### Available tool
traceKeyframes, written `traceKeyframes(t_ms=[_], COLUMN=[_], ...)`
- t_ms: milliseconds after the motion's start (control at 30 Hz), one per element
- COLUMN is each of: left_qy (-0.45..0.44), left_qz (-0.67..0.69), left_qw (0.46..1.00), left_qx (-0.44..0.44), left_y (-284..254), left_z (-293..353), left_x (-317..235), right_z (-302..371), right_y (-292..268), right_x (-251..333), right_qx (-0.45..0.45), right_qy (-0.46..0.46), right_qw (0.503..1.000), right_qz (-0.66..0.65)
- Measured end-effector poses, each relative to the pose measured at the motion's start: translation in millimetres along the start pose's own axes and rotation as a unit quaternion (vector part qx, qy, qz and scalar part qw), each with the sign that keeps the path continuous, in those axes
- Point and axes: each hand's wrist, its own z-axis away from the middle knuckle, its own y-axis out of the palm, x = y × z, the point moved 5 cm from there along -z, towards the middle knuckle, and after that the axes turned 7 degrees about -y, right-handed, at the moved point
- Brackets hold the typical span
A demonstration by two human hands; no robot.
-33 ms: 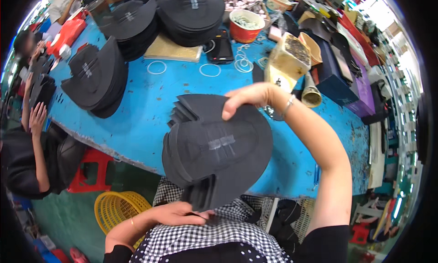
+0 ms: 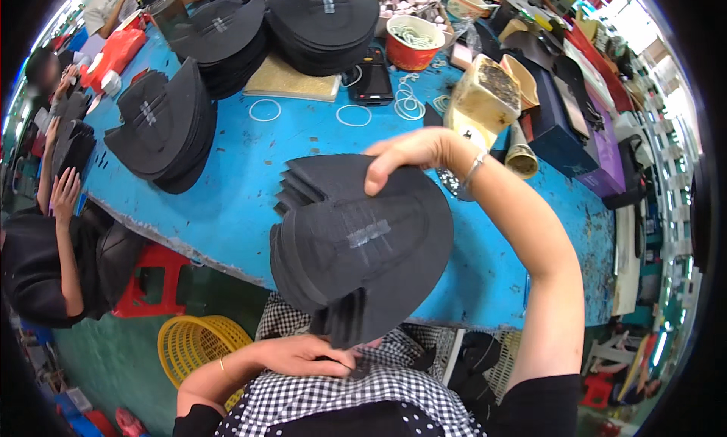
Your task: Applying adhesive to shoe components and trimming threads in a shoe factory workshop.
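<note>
My right hand (image 2: 411, 154) clamps the matte-black, curved, layered stack (image 2: 341, 263) at the blue worktop's (image 2: 235, 172) near edge; probably light, bendy, best held by its rim; left hand's (image 2: 310, 357) grip I can't tell

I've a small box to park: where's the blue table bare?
The blue table is barest between the black visor-shaped stack at its left edge and the stack in the right hand, below the white rings. A smaller patch lies right of the forearm, below the purple box. The far side is crowded: two more stacks, handheld device, red tub.
</note>
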Motion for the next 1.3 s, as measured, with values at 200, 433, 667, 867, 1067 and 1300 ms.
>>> traceKeyframes(t_ms=[200, 433, 667, 867, 1067, 1300], left_qy=[0.163, 0.208, 0.17, 0.038, -0.055, -0.122], left_qz=[-0.118, -0.066, -0.458, -0.486, -0.497, -0.237], left_qw=[0.976, 0.782, 0.542, 0.792, 0.811, 0.908], left_qx=[-0.08, -0.584, -0.683, -0.369, -0.304, -0.323], left_y=[-45, -174, -208, -200, -190, -209], left_z=[61, 203, 289, 19, -70, -44], left_x=[-110, -149, -248, -201, -143, -103], right_z=[-5, 102, 102, 65, 52, 35], right_y=[8, 47, 145, 180, 200, 212], right_x=[58, -63, -132, -104, -98, -100], right_qx=[-0.091, -0.459, -0.249, -0.186, -0.247, -0.268], right_qy=[-0.207, -0.159, -0.161, -0.127, -0.116, -0.168], right_qw=[0.901, 0.873, 0.902, 0.917, 0.911, 0.876], right_qz=[0.371, 0.041, -0.314, -0.33, -0.309, -0.363])
